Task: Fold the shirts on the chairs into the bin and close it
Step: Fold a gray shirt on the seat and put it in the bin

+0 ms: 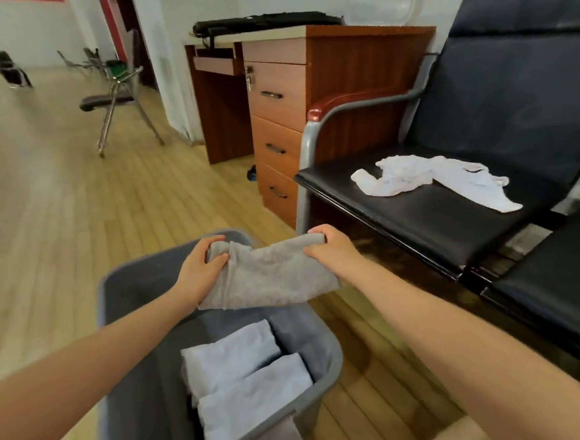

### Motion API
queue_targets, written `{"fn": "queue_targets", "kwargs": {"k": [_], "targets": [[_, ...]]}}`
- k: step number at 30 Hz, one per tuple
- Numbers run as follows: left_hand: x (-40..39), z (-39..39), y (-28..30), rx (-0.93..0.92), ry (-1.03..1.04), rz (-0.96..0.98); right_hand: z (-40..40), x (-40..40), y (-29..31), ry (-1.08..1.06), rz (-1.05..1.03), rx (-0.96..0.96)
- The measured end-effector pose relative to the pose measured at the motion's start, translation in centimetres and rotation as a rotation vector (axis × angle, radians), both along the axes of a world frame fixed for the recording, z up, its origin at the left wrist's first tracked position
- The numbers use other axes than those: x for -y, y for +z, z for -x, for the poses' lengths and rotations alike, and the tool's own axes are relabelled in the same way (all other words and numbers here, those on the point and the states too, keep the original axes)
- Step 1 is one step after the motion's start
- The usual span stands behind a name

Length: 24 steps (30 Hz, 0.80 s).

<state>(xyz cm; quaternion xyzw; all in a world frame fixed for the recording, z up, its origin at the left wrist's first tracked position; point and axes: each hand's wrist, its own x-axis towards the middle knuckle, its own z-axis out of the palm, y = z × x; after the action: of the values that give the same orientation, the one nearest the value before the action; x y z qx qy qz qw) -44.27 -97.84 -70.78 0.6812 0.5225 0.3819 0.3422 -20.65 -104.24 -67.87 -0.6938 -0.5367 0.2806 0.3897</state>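
1. Hands: the left hand [201,272] and the right hand [332,251] each have a clenched grip on one end of the folded grey shirt [268,276], which hangs above the open bin [336,357].
2. Two light folded shirts [244,377] lie inside the bin; a white shirt [433,179] lies unfolded on the black chair [419,217].
3. Risk: if one grip releases early, the fold may open, or the shirt may catch the rim.

Office waiting area: linked black seats [453,215], wooden desk [282,83], folding chairs [115,98].
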Motion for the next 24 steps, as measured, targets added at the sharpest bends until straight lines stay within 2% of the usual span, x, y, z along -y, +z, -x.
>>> {"fn": "queue_targets", "kwargs": {"k": [5,11,13,15,17,19,22,24], "targets": [[0.0,5.3,-6.4,-0.015,0.135,0.154,6.0,-3.5,-6.1,0.110,0.135,0.023],[-1.5,8.1,-13.2,-0.066,0.273,0.306,9.8,-6.2,-12.0,0.223,0.292,0.293],[-2.0,8.5,-15.4,-0.128,0.293,0.348,9.7,-6.2,-13.6,0.258,0.412,0.338],[-2.3,8.8,-17.6,-0.279,0.253,0.468,8.8,-6.2,-14.3,0.294,0.486,0.345],[-2.4,8.9,-18.9,-0.419,0.214,0.615,7.7,-6.1,-13.6,0.343,0.464,0.323],[-3.0,8.4,-18.9,-0.475,0.190,0.630,6.6,-6.0,-11.6,0.387,0.369,0.275],[-4.7,5.5,-15.8,-0.455,0.135,0.504,4.3,-6.3,-7.5,0.373,0.184,0.217],[-5.9,1.9,-12.4,-0.378,0.076,0.364,1.7,-6.8,-4.7,0.267,0.047,0.216]]}}
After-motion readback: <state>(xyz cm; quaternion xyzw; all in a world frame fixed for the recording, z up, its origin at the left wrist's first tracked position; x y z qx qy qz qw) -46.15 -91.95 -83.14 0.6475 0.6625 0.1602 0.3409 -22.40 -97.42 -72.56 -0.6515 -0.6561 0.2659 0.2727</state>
